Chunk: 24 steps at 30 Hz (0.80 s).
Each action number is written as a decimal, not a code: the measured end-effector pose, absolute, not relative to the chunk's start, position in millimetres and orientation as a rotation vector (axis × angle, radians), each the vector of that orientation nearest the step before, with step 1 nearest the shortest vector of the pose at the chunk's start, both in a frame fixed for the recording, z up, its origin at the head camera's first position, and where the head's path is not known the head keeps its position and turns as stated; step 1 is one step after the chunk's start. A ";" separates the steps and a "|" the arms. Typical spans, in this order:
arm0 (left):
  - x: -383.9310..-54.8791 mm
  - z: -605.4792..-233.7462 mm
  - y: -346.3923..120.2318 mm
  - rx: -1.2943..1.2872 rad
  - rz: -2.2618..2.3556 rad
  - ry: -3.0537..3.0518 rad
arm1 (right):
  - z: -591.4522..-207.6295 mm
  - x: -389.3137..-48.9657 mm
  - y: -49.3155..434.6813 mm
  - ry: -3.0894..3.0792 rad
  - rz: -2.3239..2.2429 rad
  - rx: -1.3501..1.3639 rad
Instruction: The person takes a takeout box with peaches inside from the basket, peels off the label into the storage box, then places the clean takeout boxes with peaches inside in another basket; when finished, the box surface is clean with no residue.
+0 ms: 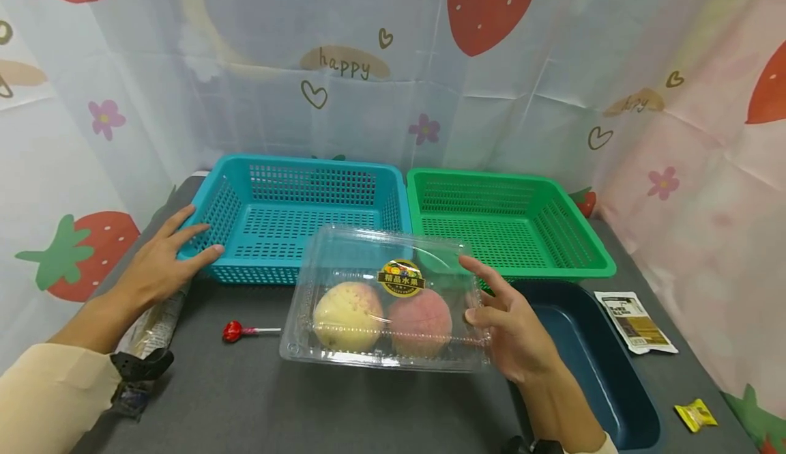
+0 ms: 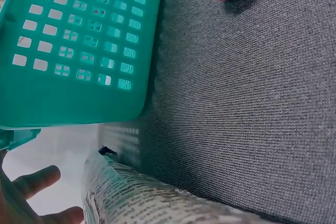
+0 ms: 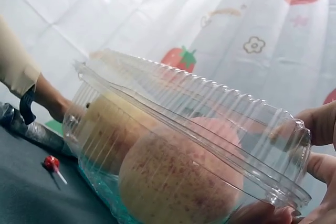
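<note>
My right hand (image 1: 516,324) grips the right end of a clear plastic fruit box (image 1: 362,252), raised and tilted above the table. Inside it sit two peaches, a yellowish peach (image 1: 348,317) and a pinker peach (image 1: 420,324); a round black-and-gold label (image 1: 401,278) is on the lid. At the left end of the blue basket (image 1: 245,271), my left hand (image 1: 161,259) has its fingers spread by the rim; whether they touch it I cannot tell. The right wrist view shows fingers (image 3: 321,124) pinching the box's edge.
A green basket (image 1: 589,249) adjoins the blue one. In front lies a dark blue tray (image 1: 589,345). A red lollipop (image 1: 233,332) and a printed plastic package (image 2: 142,198) lie at left. A white-and-brown packet (image 1: 635,322) and yellow wrapped sweet (image 1: 696,415) are at right.
</note>
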<state>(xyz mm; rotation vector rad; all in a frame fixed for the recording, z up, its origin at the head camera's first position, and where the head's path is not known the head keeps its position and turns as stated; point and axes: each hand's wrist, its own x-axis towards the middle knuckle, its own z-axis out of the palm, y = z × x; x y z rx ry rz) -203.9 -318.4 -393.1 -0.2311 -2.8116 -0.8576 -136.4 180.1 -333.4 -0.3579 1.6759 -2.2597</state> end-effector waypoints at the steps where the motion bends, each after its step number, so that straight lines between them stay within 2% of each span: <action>1: -203.8 -393.3 -318.4 -0.234 -0.861 -2.810 | -335.7 -134.7 181.4 1.684 -2.253 -0.358; 24: -205.2 -396.2 -317.6 -0.231 -0.846 -2.790 | -384.0 -119.9 201.0 1.500 -2.291 -0.419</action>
